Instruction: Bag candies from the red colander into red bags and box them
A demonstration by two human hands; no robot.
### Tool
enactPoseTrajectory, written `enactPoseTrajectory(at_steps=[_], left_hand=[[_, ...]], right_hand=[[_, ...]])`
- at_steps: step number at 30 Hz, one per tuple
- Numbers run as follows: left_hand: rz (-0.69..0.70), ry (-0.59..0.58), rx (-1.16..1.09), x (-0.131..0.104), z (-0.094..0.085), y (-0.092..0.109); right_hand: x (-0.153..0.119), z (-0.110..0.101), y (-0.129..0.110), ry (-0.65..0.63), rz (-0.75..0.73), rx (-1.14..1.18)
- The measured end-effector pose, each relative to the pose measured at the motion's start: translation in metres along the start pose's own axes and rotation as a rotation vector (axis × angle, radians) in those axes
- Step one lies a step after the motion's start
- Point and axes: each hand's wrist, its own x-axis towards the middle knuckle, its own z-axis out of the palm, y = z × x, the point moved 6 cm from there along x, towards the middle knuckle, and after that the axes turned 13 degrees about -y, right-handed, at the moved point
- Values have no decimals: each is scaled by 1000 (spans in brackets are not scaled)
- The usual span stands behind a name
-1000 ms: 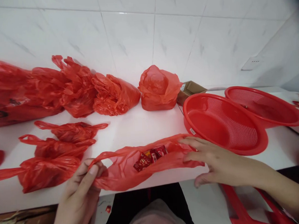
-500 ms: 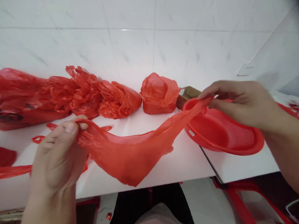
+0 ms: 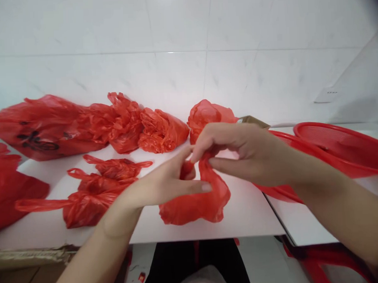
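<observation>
A red plastic bag [image 3: 192, 206] hangs bunched in front of me, low over the white table [image 3: 248, 214]. My left hand [image 3: 168, 180] grips its gathered top from the left, the thumb pointing right across it. From the right, my right hand [image 3: 239, 152] pinches the bag's top between thumb and fingers. Both hands almost meet, and the ends of the bag between them are partly hidden. On the table to the left lie several small tied red bags [image 3: 88, 206] with their handles sticking out.
Along the tiled wall stand a large red bag [image 3: 57, 130] with black print, crumpled red bags [image 3: 163, 130] and a box-shaped red bag [image 3: 200, 116]. A cardboard box [image 3: 253, 121] sits behind my right hand. Red baskets [image 3: 342, 147] are at the right; a red stool [image 3: 326, 265] is below.
My hands have come together from far apart, bringing the stretched ends of the bag to the middle. The view has shifted, showing more of the small bags and baskets.
</observation>
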Motion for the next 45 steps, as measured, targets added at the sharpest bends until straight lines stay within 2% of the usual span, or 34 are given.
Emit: enactPoseTrajectory(at_steps=[3, 5, 8, 12, 14, 18, 20, 23, 25, 27, 28, 30, 32, 35, 37, 39, 42, 45], left_hand=[[-10, -79, 37, 7, 14, -8], [-63, -43, -10, 8, 14, -21], [-114, 17, -183, 6, 9, -39], [-160, -82, -406, 11, 15, -51], [-169, -115, -488, 15, 17, -54], [-101, -49, -660, 20, 7, -55], [-59, -18, -691, 20, 0, -55], [-47, -33, -597, 17, -6, -52], [-44, -81, -452, 17, -5, -48], [-41, -124, -229, 17, -2, -45], [-37, -116, -70, 18, -1, -44], [1, -45, 332, 18, -1, -41], [73, 74, 729, 17, 0, -38], [147, 230, 1053, 13, 0, -41], [169, 304, 1097, 11, -2, -45], [183, 317, 1043, 9, -5, -47], [172, 213, 814, 9, -8, -48], [88, 57, 481, 9, -8, -52]], right_hand=[[11, 16, -3, 9, -80, -4], [8, 19, 4, 75, -74, -27], [-2, 25, 26, 111, 42, -25], [-13, 35, 58, 74, 254, 70], [-16, 34, 63, 121, 288, 99], [-22, 26, 43, 327, 208, -10], [-23, 32, 24, 337, 119, -95], [-20, 53, 3, 189, -41, -168], [-19, 55, 7, 243, -65, -174], [-18, 49, 30, 384, 35, -84], [-16, 49, 47, 415, 105, 6], [-10, 58, 82, 352, 242, 219], [-5, 74, 110, 273, 340, 385], [-4, 90, 129, 248, 352, 558], [-4, 97, 131, 180, 292, 679], [-6, 101, 131, 84, 255, 750], [-11, 101, 130, 32, 248, 741], [-14, 94, 128, 141, 260, 554]])
